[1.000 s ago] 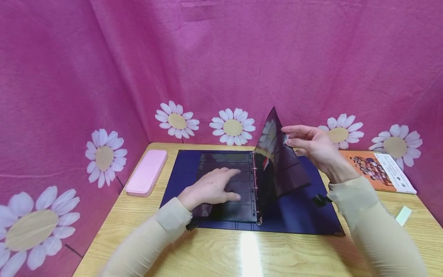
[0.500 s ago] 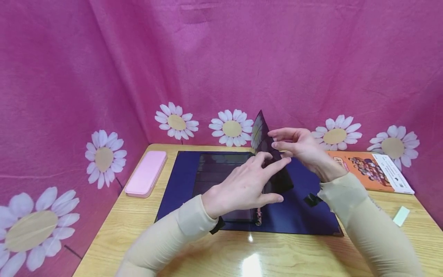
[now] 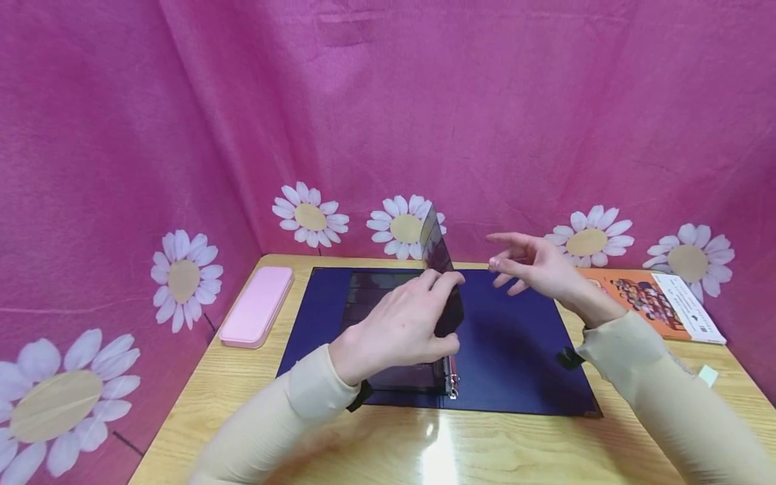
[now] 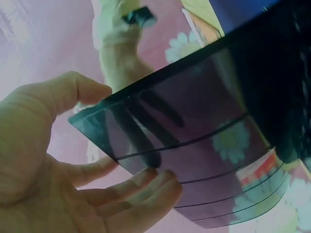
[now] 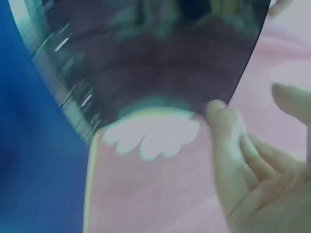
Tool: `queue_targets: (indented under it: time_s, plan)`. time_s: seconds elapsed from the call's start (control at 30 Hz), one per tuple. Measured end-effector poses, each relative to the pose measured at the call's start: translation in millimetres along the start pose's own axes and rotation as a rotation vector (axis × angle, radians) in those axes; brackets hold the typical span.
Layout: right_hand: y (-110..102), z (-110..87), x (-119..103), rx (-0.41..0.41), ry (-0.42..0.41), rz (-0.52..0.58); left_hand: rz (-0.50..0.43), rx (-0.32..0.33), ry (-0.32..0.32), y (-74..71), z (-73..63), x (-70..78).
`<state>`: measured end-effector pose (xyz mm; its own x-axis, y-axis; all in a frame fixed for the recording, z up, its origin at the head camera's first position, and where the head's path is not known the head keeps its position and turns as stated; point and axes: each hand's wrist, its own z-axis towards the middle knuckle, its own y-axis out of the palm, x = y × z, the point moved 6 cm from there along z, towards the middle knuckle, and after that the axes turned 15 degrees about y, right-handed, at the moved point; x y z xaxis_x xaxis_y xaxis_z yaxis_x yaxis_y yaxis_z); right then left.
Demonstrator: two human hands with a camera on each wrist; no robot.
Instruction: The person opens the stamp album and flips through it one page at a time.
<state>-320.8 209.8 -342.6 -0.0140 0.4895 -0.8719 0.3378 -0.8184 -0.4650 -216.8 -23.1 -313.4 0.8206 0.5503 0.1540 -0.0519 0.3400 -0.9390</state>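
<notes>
A dark blue ring binder (image 3: 521, 357) lies open on the table, its metal rings (image 3: 453, 385) along the middle. Dark pocket pages (image 3: 371, 291) lie flat over its left side. More dark pocket pages (image 3: 435, 242) stand up from the rings, and my left hand (image 3: 391, 330) holds their free edge. In the left wrist view the thumb is at one side of these glossy sheets (image 4: 194, 116) and the fingers are at the other. My right hand (image 3: 536, 268) hovers over the binder's right side, apart from the pages, fingers loosely bent and holding nothing.
A pink case (image 3: 257, 304) lies left of the binder. To the right are an orange book (image 3: 649, 303) with a white strip and a small pale green block (image 3: 707, 375), partly hidden by the right sleeve. A pink flowered cloth (image 3: 388, 121) hangs behind the wooden table (image 3: 339, 444).
The standing pages have swung leftward. My left hand has come over from the left page to grip them, while my right hand has let go and moved off to the right.
</notes>
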Motion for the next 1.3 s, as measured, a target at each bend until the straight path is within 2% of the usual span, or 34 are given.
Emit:
queue_targets:
  time_s: [0.1,0.27,0.33,0.4,0.53,0.67,0.73,0.8,0.93,1.07,1.13,1.2,1.3]
  plan:
    - [-2,2.3,28,-0.026,0.036,-0.179,-0.036,0.064,-0.065,-9.6,-15.0,-14.2]
    - [3,2.1,71,-0.078,0.082,-0.494,-0.071,0.235,-0.140,-25.4,-46.5,-41.2]
    - [6,-0.2,85,-0.086,0.085,-0.586,-0.099,0.265,-0.184,-26.9,-61.8,-53.8]
    - [10,-3.2,94,-0.088,0.089,-0.629,-0.144,0.274,-0.250,-25.3,-79.1,-68.4]
    - [15,-8.8,103,-0.062,0.089,-0.661,-0.338,0.271,-0.401,-12.5,-115.8,-96.4]
    - [18,-10.9,104,-0.043,0.083,-0.682,-0.573,0.244,-0.558,12.1,-151.1,-114.7]
    - [18,-10.8,104,-0.041,0.082,-0.697,-0.631,0.210,-0.617,26.1,-163.8,-119.7]
    - [19,-11.4,105,-0.030,0.085,-0.729,-0.651,0.172,-0.646,39.7,-170.8,-123.3]
    - [21,-12.9,106,0.005,0.098,-0.811,-0.647,0.111,-0.650,62.2,-172.9,-129.4]
    - [24,-13.3,106,0.032,0.115,-0.863,-0.560,0.025,-0.674,72.7,-171.7,-134.2]
    - [25,-13.8,107,0.040,0.122,-0.869,-0.448,-0.026,-0.670,71.4,-170.6,-136.2]
    - [26,-14.4,107,0.043,0.111,-0.862,-0.309,-0.042,-0.641,65.4,-166.9,-139.7]
    - [25,-15.7,104,0.024,0.094,-0.830,-0.106,0.015,-0.575,51.6,-154.6,-149.1]
